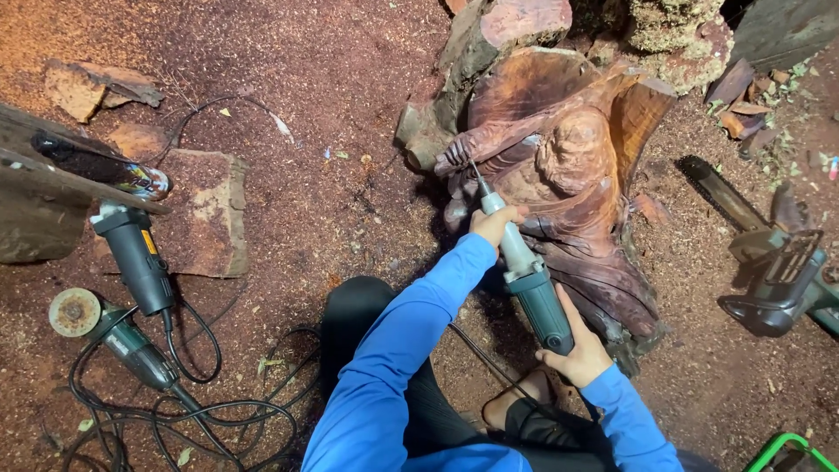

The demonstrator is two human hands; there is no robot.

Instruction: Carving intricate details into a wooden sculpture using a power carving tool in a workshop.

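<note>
2 hands (495,224) (578,357) grip die grinder (529,284) | wood carving (559,175) | sawdust ground (332,79) (reddish)

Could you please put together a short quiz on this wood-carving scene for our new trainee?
1. True or false: both hands grip the die grinder.
2. Which hand is nearer the tool's tip: the left hand or the right hand?
3. Multiple choice: the angle grinder with the round disc lies A) on the wooden sculpture, B) on the sawdust ground at the person's left, C) in the person's lap.

Key: 1 true. 2 left hand. 3 B.
</note>
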